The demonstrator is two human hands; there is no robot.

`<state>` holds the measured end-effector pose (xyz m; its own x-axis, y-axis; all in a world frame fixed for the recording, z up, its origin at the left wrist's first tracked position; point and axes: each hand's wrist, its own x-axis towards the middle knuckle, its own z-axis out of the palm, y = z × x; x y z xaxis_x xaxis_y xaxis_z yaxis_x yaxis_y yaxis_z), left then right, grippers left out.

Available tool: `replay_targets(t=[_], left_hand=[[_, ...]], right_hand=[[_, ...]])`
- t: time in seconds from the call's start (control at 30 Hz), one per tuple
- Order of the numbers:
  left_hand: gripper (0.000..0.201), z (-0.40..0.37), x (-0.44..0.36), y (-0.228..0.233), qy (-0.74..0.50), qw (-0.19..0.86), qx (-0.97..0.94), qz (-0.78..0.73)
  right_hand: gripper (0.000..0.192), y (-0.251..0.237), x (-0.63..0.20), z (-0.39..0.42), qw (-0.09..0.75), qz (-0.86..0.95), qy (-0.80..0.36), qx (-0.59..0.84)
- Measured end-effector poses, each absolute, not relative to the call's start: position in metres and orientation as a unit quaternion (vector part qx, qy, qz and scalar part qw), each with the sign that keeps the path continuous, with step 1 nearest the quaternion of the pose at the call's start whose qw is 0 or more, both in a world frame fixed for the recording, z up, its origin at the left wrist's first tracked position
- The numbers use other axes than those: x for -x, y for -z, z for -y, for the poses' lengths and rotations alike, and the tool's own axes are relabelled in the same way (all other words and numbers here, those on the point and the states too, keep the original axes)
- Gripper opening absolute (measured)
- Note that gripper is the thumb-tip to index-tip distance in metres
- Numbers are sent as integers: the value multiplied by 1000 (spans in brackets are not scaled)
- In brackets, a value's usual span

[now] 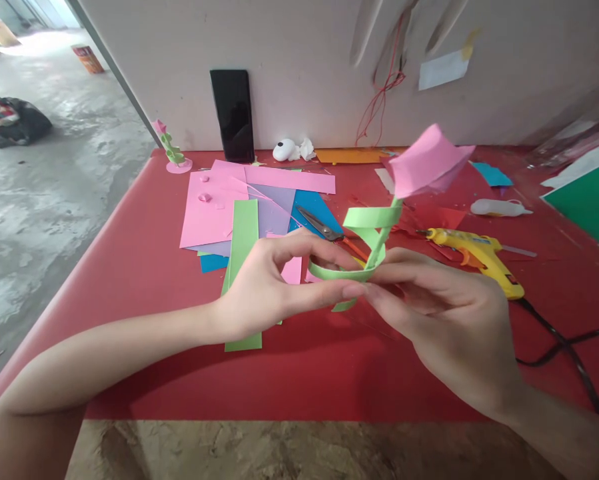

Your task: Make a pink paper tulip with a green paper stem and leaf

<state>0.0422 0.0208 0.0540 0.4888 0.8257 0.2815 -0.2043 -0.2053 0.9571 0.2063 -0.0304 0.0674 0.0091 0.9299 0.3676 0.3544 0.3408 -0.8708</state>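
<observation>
Above the red table I hold a paper flower (426, 163) with a folded pink bloom and a thin green stem, tilted to the right. A light green paper strip (372, 217) curls in loops around the stem. My left hand (284, 277) pinches the lower loop of that strip between thumb and fingers. At the base of the stem, my right hand (444, 320) closes its thumb and fingers on it; the fingertips of both hands nearly meet there. Behind the hands lie scissors (324, 225) with orange handles, partly covered by the left hand and the flower.
Pink sheets (194, 213), a green strip (245, 227) and blue paper (316, 208) lie left of centre. A yellow glue gun (479, 253) with a black cord rests at right. A phone (233, 117) leans on the wall; a small finished flower (172, 150) stands at the far left corner.
</observation>
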Motion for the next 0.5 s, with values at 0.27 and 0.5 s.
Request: replay_targets(t=[0.27, 0.5], left_hand=[[6, -21, -41, -53, -445, 553, -665, -233], [8, -21, -40, -58, -471, 540, -656, -238]], right_hand=[[11, -66, -207, 30, 503, 657, -261, 498], [12, -65, -205, 31, 515, 664, -242, 485]])
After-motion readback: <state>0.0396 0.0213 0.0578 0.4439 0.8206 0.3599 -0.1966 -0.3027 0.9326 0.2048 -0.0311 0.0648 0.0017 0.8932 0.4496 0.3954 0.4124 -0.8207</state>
